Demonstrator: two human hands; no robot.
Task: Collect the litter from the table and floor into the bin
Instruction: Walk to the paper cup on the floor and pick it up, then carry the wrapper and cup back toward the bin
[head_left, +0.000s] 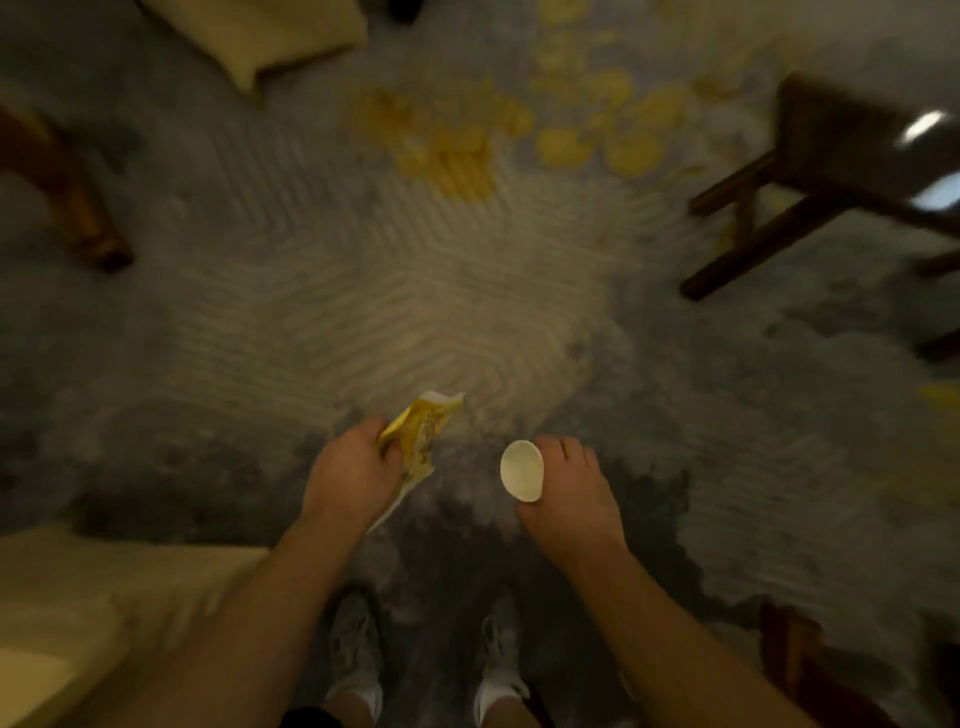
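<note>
I am looking straight down at a grey and yellow patterned carpet (415, 312). My left hand (350, 475) is closed around a crumpled yellow wrapper (422, 431) whose top sticks out past my fingers. My right hand (571, 499) grips a small white paper cup (522, 470), its open mouth turned toward the camera. Both hands hang in front of me at about waist height, above my white shoes (358, 654). No bin is in view. The picture is blurred by motion.
A dark wooden table (852, 156) with slanted legs stands at the right. A brown furniture leg (67, 208) is at the left. Pale cushions lie at top left (260, 36) and bottom left (78, 608). Another dark wooden piece (800, 660) sits at bottom right.
</note>
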